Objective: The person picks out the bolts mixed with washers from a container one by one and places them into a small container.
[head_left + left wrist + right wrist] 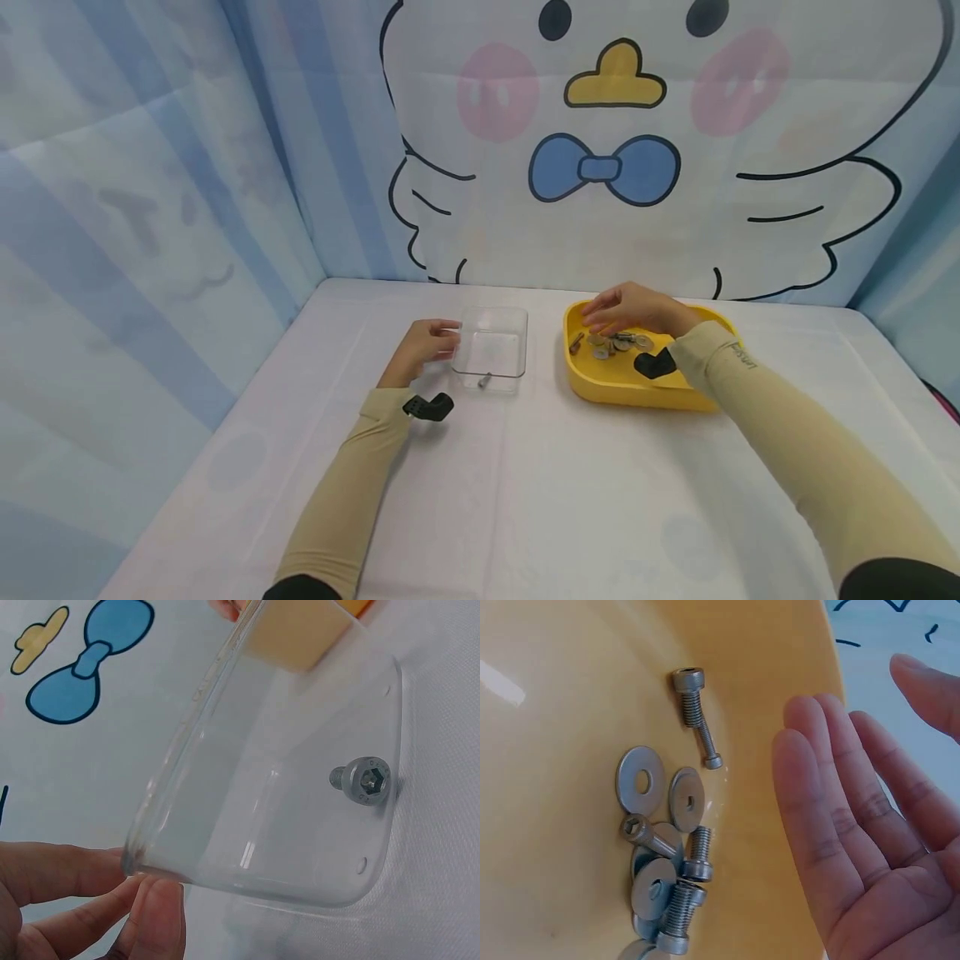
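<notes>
A clear plastic box (495,320) stands on the table, left of centre. My left hand (427,343) pinches its rim at one corner between thumb and fingers. Inside the box lies one socket head screw (369,780), hex socket showing in the left wrist view. Over the yellow tray (637,395) hovers my right hand (636,308), fingers extended, nothing held. Beneath it in the tray are several metal washers (640,781) and socket head screws (691,697), mostly in a loose pile. The right wrist view shows the palm and fingertips apart from these parts.
A white cloth covers the table (525,500). Behind it hangs a curtain (600,242) with a cartoon bird and blue bow tie, and a striped curtain (150,250) hangs on the left. The tray stands right of the box with a gap between them.
</notes>
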`<state>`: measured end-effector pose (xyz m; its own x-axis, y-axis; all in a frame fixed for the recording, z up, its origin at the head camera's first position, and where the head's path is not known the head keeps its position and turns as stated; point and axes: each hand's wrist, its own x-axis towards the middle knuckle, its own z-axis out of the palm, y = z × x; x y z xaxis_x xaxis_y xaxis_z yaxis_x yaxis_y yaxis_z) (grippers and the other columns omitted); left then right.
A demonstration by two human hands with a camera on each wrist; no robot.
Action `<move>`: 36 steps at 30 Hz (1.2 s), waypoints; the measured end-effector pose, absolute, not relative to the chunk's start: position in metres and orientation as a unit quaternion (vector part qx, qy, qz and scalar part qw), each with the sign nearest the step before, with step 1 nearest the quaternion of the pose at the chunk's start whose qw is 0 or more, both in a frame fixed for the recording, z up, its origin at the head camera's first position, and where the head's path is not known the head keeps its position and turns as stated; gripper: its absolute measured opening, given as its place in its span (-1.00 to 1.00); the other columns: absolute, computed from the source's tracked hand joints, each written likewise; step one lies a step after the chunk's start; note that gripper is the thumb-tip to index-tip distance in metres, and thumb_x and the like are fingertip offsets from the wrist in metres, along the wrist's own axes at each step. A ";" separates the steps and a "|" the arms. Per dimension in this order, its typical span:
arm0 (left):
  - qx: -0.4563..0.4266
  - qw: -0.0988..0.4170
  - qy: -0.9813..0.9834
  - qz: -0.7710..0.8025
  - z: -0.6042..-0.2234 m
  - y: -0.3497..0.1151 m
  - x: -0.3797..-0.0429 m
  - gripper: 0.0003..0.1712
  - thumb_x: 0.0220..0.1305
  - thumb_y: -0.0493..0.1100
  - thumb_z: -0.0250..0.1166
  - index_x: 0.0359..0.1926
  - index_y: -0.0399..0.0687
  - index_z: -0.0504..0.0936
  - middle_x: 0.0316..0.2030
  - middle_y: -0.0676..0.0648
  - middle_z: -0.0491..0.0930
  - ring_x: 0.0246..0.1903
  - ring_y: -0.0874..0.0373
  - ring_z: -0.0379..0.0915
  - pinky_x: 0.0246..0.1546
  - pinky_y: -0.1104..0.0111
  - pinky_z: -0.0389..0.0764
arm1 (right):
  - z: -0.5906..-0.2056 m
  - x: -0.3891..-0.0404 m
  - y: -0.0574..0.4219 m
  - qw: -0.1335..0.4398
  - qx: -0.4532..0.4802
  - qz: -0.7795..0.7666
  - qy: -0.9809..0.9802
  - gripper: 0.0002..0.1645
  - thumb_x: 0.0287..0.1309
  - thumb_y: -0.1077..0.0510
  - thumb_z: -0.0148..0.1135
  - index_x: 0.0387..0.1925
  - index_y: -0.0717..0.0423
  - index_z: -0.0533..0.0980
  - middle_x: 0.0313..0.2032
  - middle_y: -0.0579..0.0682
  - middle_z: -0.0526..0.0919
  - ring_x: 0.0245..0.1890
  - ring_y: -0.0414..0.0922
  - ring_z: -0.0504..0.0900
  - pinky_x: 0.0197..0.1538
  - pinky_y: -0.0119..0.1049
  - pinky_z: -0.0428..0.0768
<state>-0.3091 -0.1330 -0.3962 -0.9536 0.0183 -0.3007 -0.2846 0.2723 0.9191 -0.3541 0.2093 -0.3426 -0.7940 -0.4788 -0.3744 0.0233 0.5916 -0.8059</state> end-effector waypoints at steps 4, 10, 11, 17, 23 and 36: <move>-0.085 0.127 0.788 0.597 -0.398 -0.133 -0.309 -0.56 0.29 -0.29 0.18 0.20 -0.14 0.47 0.08 -0.21 0.50 -0.02 0.04 0.51 0.07 0.25 0.55 | -0.351 -0.358 0.210 0.320 -0.125 -0.438 0.831 -0.43 0.25 0.15 0.16 0.19 0.43 0.33 0.03 0.16 0.61 -0.10 -0.14 0.66 0.14 -0.11 0.53; -0.085 0.123 0.790 0.594 -0.399 -0.133 -0.309 -0.57 0.30 -0.28 0.17 0.20 -0.12 0.47 0.06 -0.20 0.51 -0.05 0.06 0.52 0.06 0.26 0.56 | -0.361 -0.362 0.209 0.343 -0.121 -0.444 0.819 -0.45 0.25 0.18 0.16 0.16 0.47 0.34 -0.08 0.10 0.68 -0.15 -0.13 0.67 0.08 -0.18 0.58; -0.085 0.123 0.790 0.595 -0.398 -0.133 -0.309 -0.57 0.30 -0.28 0.17 0.20 -0.12 0.47 0.06 -0.20 0.51 -0.05 0.06 0.52 0.06 0.26 0.56 | -0.363 -0.362 0.209 0.344 -0.123 -0.444 0.818 -0.45 0.25 0.19 0.16 0.16 0.48 0.34 -0.10 0.09 0.69 -0.15 -0.13 0.67 0.08 -0.18 0.58; -0.085 0.125 0.789 0.595 -0.397 -0.133 -0.309 -0.56 0.29 -0.29 0.17 0.20 -0.14 0.47 0.08 -0.21 0.50 -0.04 0.05 0.51 0.06 0.26 0.56 | -0.370 -0.363 0.210 0.360 -0.110 -0.449 0.810 -0.50 0.28 0.22 0.11 0.15 0.49 0.35 -0.18 0.01 0.72 -0.22 -0.15 0.68 0.02 -0.22 0.61; -0.081 0.125 0.790 0.595 -0.397 -0.134 -0.309 -0.56 0.30 -0.28 0.17 0.20 -0.14 0.47 0.09 -0.21 0.50 -0.01 0.03 0.51 0.08 0.24 0.55 | -0.372 -0.363 0.209 0.376 -0.099 -0.458 0.800 -0.47 0.31 0.19 0.07 0.16 0.51 0.31 -0.24 -0.05 0.72 -0.25 -0.20 0.68 -0.01 -0.28 0.62; -0.081 0.122 0.788 0.598 -0.398 -0.134 -0.310 -0.57 0.29 -0.29 0.18 0.19 -0.13 0.48 0.07 -0.20 0.51 -0.01 0.02 0.51 0.08 0.24 0.54 | -0.380 -0.369 0.202 0.393 -0.046 -0.483 0.781 -0.54 0.34 0.22 0.00 0.12 0.53 0.33 -0.40 -0.10 0.69 -0.37 -0.24 0.65 -0.12 -0.41 0.63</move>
<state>-0.3104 -0.1339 -0.3979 -0.9570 0.0184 -0.2895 -0.2739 0.2721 0.9225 -0.3695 0.2017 -0.3799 -0.6870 -0.4513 -0.5695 0.3070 0.5301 -0.7904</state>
